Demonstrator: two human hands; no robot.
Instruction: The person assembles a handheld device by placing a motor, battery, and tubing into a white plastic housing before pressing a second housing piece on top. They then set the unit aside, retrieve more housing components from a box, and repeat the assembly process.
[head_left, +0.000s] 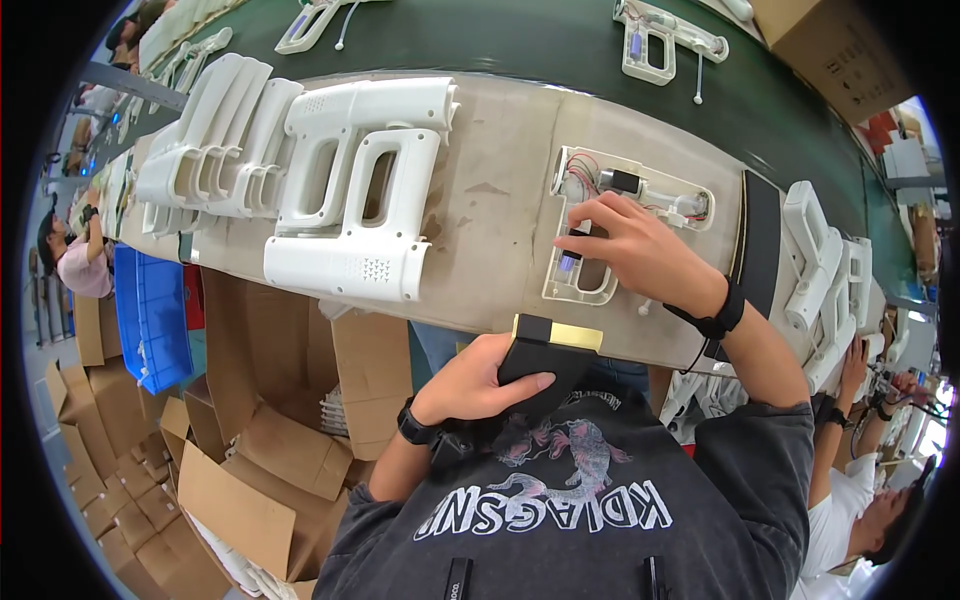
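Note:
My right hand rests on an open white plastic gun-shaped housing half lying on the beige worktable. Its fingers pinch a small dark cylindrical part inside the handle area. Red wires and a small motor show in the upper part of the housing. My left hand grips a black block-shaped tool with a brass-coloured top held close to my chest, below the table edge.
Stacked white gun-shaped shells fill the table's left side. More shells lean at the right. A green conveyor carries further housings. Cardboard boxes and a blue crate sit lower left. Other people work at both sides.

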